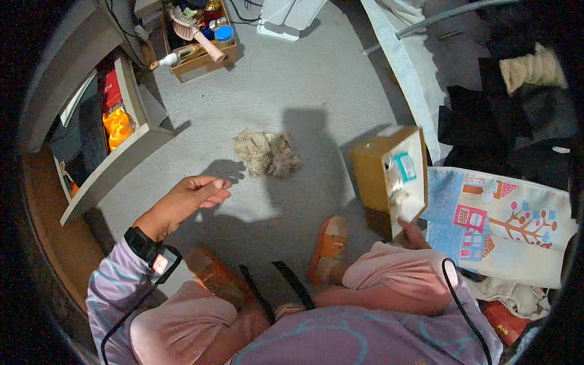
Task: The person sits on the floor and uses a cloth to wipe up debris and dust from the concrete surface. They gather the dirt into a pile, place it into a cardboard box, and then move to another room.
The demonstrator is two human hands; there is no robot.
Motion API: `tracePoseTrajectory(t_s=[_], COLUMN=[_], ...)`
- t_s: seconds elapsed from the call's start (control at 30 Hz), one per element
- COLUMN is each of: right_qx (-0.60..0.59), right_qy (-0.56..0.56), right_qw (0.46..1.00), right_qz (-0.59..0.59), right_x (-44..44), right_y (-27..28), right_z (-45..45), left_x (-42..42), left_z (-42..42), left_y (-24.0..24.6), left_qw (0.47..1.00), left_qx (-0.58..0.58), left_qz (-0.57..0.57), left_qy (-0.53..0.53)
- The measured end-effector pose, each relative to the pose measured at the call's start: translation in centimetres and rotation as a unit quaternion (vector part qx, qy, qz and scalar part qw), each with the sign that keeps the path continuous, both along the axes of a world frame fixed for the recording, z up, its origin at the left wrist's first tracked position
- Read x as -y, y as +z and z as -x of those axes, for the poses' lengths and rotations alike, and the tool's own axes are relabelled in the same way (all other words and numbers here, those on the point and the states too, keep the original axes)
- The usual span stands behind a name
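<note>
My left hand [198, 194] is raised over the grey floor with its fingertips pinched together; whether something small sits between them cannot be told. My right hand [413, 235] grips the lower corner of a cardboard box [372, 171], which is tipped on its side and shows its white inside. Within the box are a teal and white packet [405, 167] and some small, unclear items. Between the two hands, farther forward, a crumpled beige cloth [267, 153] with greyish stains lies on the floor.
At the left stands an open drawer [116, 141] holding an orange pouch [117, 127]. A box [205, 68] with a pink hairbrush [196, 34] and bottles is at the top. A printed fabric piece [502, 223] and dark cloths lie at the right.
</note>
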State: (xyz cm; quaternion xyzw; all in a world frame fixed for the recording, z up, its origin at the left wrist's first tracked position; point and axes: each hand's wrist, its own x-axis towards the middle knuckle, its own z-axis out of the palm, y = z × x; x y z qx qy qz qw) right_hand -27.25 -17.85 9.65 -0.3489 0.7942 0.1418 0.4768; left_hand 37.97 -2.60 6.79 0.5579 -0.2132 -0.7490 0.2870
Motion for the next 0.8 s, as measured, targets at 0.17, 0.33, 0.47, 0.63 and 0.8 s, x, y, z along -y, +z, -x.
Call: tracePoseTrajectory(t_s=[0.17,0.33,0.47,0.63,0.8], right_qx=[0.013,0.030,0.033,0.095,-0.067], right_qy=[0.016,0.035,0.185,0.533,0.612], right_qw=[0.999,0.998,0.981,0.839,0.785], right_qz=[-0.043,-0.052,-0.053,0.056,0.066], right_x=[-8.4,-11.3,-6.9,6.6,20.9], right_y=[-2.3,-4.6,-5.8,-5.1,-3.3], right_z=[5.6,9.2,10.8,2.7,-13.5], left_x=[1.3,-0.9,-6.0,-11.7,-15.7], left_z=[1.3,-0.8,-5.8,-6.7,-4.1], left_y=[-0.6,-1.5,-2.3,-4.6,-5.4], left_qw=[0.999,0.992,0.984,0.989,0.980], left_qx=[-0.008,0.094,0.157,0.070,0.048], left_qz=[0.020,0.048,0.040,-0.036,-0.096], left_qy=[-0.030,-0.062,-0.069,0.128,0.169])
